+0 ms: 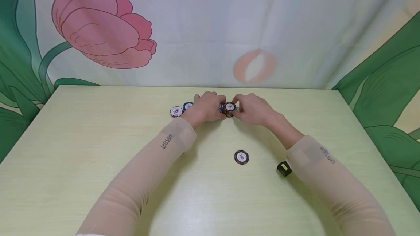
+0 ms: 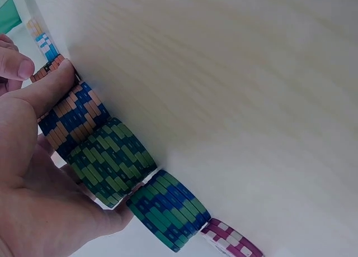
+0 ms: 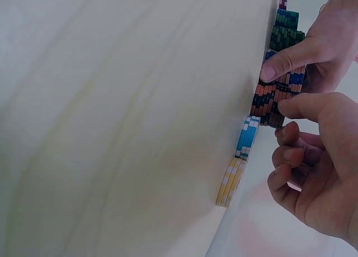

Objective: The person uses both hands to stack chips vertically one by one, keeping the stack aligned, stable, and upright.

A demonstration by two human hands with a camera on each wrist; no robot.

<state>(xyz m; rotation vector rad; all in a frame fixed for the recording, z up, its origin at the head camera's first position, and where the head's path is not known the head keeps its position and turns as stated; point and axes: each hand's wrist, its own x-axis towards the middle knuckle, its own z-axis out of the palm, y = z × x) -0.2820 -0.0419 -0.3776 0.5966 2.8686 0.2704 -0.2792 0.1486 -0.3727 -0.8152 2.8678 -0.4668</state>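
Observation:
A row of poker chip stacks runs along the back of the table. My left hand curls round the middle of it, its thumb along the blue-and-orange stack and reaching the black-and-orange stack. The green stack sits beside its palm. My right hand pinches the black-and-orange stack from the other side, thumb and index finger at its edge, other fingers curled. In the head view, that stack's top chip reads 100. Both hands nearly meet there.
Left of the hands lie a white-and-purple chip marked 500 and a blue-green stack. Short blue-and-white and yellow stacks continue the row. Nearer stands a single 100 chip; a small black object lies by the right sleeve.

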